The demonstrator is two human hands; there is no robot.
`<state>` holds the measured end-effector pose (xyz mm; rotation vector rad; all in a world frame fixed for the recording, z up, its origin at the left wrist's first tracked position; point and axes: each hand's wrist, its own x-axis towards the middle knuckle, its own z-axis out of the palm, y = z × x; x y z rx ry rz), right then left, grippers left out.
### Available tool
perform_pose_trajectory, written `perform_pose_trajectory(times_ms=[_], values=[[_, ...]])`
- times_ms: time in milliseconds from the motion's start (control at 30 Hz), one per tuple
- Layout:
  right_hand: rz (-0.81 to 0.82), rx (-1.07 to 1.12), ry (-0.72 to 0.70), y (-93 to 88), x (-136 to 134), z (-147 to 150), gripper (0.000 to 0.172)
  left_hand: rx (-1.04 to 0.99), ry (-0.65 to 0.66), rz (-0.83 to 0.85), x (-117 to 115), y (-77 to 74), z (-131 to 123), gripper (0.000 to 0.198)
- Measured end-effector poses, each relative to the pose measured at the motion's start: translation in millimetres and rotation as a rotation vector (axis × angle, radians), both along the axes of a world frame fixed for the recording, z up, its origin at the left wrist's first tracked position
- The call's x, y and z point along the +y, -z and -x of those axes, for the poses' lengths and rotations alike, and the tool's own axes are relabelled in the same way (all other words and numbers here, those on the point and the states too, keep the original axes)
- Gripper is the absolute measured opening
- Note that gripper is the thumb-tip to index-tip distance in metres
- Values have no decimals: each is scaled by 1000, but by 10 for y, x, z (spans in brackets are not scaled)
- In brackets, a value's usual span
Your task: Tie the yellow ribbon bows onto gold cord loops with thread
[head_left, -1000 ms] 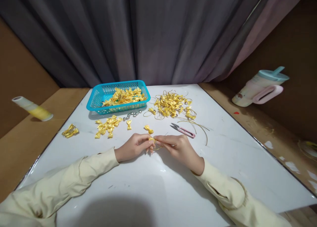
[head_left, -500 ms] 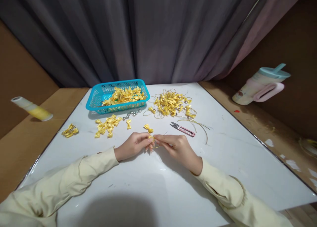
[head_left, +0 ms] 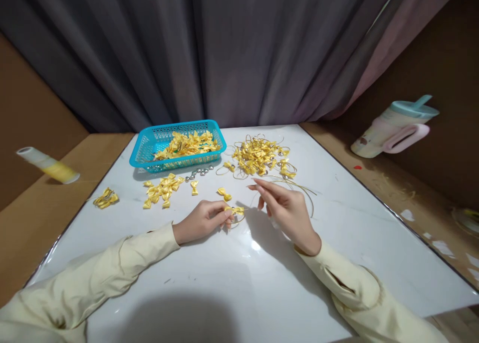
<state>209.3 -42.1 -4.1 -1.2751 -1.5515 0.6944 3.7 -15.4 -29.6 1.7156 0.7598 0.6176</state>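
Note:
My left hand (head_left: 205, 220) pinches a small yellow ribbon bow (head_left: 238, 211) between thumb and fingertips. A thin gold cord loop (head_left: 238, 220) hangs beneath that bow. My right hand (head_left: 286, 208) is raised to the right of it, fingers bent and tips close together; a faint thin line shows near them, but what they hold is too small to make out. Another yellow bow (head_left: 223, 193) lies just beyond my left fingertips. The pink-handled thread snips are hidden behind my right hand. Loose gold cords (head_left: 299, 186) lie past that hand.
A blue basket (head_left: 139, 156) holds many yellow bows. Nearby lie a pile of corded bows (head_left: 258, 156), loose bows (head_left: 162, 189), silver beads (head_left: 198, 173) and a bow bundle (head_left: 106, 198). A thread spool (head_left: 50, 166) stands left, a lidded cup (head_left: 392, 128) right.
My right hand has drawn away from the bow, up and to the right, now covering the snips. My left hand stays put, and more of its bow shows.

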Motion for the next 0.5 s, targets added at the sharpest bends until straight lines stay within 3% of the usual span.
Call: perform_pose_trajectory(times_ms=[100, 300, 400, 500], values=[[32, 149, -7, -54, 7, -14, 32, 2, -1, 8, 2, 12, 2, 25], [149, 422, -120, -154, 4, -7, 83, 25, -5, 3, 10, 1, -4, 28], [245, 454, -140, -218, 3, -21, 78, 22, -4, 8, 15, -5, -6, 30], [337, 406, -160, -270, 3, -48, 54, 26, -10, 4, 18, -5, -7, 30]])
